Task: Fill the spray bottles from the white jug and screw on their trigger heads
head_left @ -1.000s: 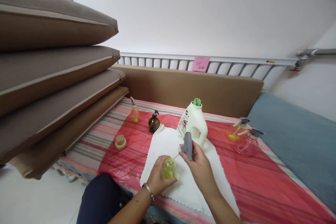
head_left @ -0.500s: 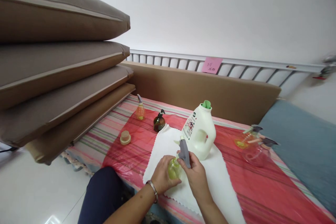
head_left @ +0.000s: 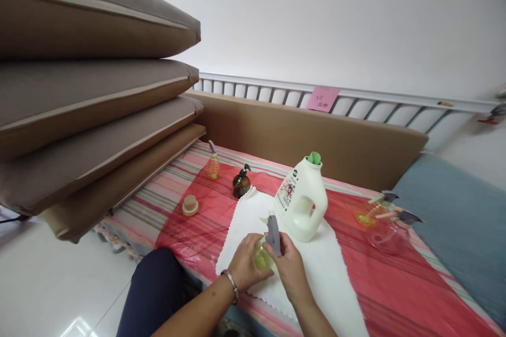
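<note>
My left hand is wrapped round a small clear spray bottle with yellow-green liquid in it. My right hand grips the grey spray head, whose lower end sits at the bottle's neck; fingers hide whether it is threaded on. Both hands are above a white cloth with a scalloped edge. Just beyond them on the cloth stands a large pale-green jug with a handle, a label and a green piece in its mouth.
Beyond the cloth are a dark pump bottle, an orange-tinted spray bottle and a beige cap. Two spray bottles, one yellowish and one pink, stand right on red plastic sheeting. Stacked cushions rise at left.
My right hand has brought the spray head slightly down onto the bottle's neck, and the head stands more upright. The left hand keeps its hold. The view has shifted a little.
</note>
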The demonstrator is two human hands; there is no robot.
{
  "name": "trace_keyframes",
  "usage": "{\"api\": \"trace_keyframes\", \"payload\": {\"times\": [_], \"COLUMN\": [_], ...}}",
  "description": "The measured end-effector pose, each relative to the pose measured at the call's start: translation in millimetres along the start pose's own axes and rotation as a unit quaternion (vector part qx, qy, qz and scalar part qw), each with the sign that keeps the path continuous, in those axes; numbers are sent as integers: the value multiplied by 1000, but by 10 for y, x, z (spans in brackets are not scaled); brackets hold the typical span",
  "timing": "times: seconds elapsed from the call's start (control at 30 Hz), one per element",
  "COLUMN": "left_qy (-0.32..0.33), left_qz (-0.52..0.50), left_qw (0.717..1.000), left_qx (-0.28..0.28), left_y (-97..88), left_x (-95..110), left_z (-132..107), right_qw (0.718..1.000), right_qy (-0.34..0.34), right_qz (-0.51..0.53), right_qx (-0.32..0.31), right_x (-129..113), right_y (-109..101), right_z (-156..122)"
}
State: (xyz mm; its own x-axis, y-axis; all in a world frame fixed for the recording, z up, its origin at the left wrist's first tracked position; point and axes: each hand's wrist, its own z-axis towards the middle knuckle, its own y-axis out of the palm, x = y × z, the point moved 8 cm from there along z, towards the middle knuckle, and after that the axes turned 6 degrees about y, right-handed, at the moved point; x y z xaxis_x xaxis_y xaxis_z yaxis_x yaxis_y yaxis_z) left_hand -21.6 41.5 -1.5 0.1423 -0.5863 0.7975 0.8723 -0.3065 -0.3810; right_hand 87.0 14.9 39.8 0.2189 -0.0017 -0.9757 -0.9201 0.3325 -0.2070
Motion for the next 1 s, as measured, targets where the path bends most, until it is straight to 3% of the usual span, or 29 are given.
{"api": "trace_keyframes", "payload": {"times": [0.77,0.9,1.0], "left_qy": [10,17,33], "left_qz": [22,11,-15], "left_qw": [1000,1000,998], "left_qx": [-3,6,42], "left_y": [28,-45,-114], "left_x": [-28,130,317], "left_z": [-33,-14,30], "right_qw": [999,998,998], "right_qy": [23,18,15], "right_qz": [-19,-30,-31], "right_qx": [22,45,54], "right_x": [108,157,162], "right_y": [-29,-48,-63], "right_z": [-35,-51,-59]}}
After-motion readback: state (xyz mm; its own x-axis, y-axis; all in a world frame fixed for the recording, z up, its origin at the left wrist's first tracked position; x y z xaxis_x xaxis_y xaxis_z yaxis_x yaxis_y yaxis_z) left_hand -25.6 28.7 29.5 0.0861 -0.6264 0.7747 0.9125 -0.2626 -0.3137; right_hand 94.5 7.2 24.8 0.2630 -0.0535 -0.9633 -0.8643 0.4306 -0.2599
